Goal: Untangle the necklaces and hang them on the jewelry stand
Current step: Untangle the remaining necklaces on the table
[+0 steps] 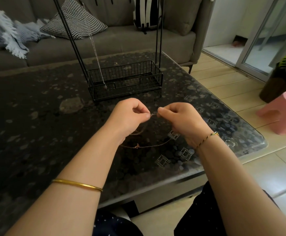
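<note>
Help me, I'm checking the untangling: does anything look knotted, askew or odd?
Yes: the thin chain pinched between left hand and right hand carries a small lump, seemingly a knot, where it sags above the table. Nothing else stands out.

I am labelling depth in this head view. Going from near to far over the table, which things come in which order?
Nearest first: gold bangle → knotted thin necklace → left hand and right hand, side by side, both pinching its chain → jewelry stand's wire basket → checked cushion on the grey sofa.
</note>
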A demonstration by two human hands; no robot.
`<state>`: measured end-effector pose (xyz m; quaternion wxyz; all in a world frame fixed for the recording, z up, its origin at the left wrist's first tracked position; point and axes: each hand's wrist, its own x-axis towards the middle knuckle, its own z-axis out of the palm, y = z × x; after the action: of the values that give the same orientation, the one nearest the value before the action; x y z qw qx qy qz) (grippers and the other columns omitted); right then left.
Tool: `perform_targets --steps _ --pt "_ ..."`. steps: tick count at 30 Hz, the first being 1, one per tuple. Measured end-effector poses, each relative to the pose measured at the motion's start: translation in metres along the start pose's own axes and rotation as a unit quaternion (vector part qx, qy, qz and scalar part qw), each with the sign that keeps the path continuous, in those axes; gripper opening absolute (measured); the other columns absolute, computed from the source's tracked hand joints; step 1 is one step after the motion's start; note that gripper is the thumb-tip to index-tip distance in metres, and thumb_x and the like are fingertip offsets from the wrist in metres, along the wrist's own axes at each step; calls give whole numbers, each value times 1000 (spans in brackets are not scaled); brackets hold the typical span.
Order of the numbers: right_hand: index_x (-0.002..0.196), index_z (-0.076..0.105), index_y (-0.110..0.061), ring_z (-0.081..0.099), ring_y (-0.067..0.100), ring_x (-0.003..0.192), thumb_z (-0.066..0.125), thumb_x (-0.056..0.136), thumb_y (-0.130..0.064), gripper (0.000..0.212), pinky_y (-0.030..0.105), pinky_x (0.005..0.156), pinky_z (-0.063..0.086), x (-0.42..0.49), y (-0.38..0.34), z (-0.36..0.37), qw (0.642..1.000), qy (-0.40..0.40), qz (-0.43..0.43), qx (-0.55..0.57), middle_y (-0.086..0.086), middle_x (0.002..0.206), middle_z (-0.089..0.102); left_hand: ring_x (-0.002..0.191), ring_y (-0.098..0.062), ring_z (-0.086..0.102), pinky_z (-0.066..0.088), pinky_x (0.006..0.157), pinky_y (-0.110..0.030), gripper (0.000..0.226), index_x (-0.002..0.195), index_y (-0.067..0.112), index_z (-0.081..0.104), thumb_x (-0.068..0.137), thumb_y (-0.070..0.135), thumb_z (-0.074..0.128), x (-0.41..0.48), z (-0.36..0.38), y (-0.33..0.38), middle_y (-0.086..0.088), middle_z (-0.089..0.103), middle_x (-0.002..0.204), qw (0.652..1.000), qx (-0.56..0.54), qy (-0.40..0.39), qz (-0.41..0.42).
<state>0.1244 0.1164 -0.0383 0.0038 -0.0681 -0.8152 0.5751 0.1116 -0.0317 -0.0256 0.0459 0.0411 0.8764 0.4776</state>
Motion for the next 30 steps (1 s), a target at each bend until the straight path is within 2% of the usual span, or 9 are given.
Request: perform_targets --steps 4,7,10,13,17,20,24,28,30 --pt "83 72 -14 49 -12 45 69 85 -23 10 4 43 34 -2 -3 -2 1000 -23 -14 -6 -11 69 61 86 -13 61 43 66 -23 13 78 21 64 85 12 70 0 -4 -1 -2 67 91 1000 -5 10 -5" --pt "79 71 -15 56 -5 63 70 84 -18 6 8 56 44 -2 -3 0 999 -13 -37 -12 -6 75 65 83 -14 62 47 69 -26 13 77 19 64 83 8 69 -1 -5 0 -1 67 84 1000 -4 13 -8" --pt "78 71 -13 51 -8 52 68 85 -16 8 7 50 41 -2 -3 1 999 5 -41 11 -7 68 61 82 -16 62 50 71 -28 13 77 18 64 83 7 67 -1 -5 1 -2 67 82 1000 -4 15 -12" --pt "81 71 -11 49 -4 50 66 86 -17 9 10 48 37 -1 -2 1 999 10 -21 31 -4 70 61 84 -17 65 50 70 -29 11 78 16 62 85 8 65 -1 -6 0 -4 70 85 1000 -16 14 -23" --pt "81 71 -13 50 -1 56 64 88 -20 12 15 54 34 0 -2 1 999 12 -13 41 -3 77 65 74 -9 66 47 60 -24 13 85 15 59 91 4 54 0 -6 1 4 72 79 999 -43 -2 -33" --pt "78 71 -16 49 -8 48 62 90 -23 17 13 53 32 0 -2 1 999 14 -18 34 -10 72 64 70 -11 66 48 58 -24 14 88 14 56 94 4 49 0 -5 3 0 72 79 997 -58 -11 -41" --pt "72 70 -16 44 -5 41 60 91 -26 23 10 48 32 1 0 2 999 31 -17 28 -14 58 54 64 -12 57 45 55 -23 16 86 15 55 93 5 46 0 -5 5 -2 64 75 998 -47 -2 -49" --pt "71 70 -14 36 1 38 59 92 -26 26 13 43 31 2 1 4 998 43 -19 32 -2 56 48 61 -11 49 42 56 -24 13 88 14 58 92 9 48 0 -5 5 0 55 70 998 -36 -1 -53" --pt "75 70 -12 42 -2 37 58 92 -24 24 10 44 32 1 0 4 998 39 -18 36 -13 51 53 64 -11 48 42 60 -26 11 90 16 62 92 11 52 0 -5 5 2 53 71 998 -33 -6 -45"
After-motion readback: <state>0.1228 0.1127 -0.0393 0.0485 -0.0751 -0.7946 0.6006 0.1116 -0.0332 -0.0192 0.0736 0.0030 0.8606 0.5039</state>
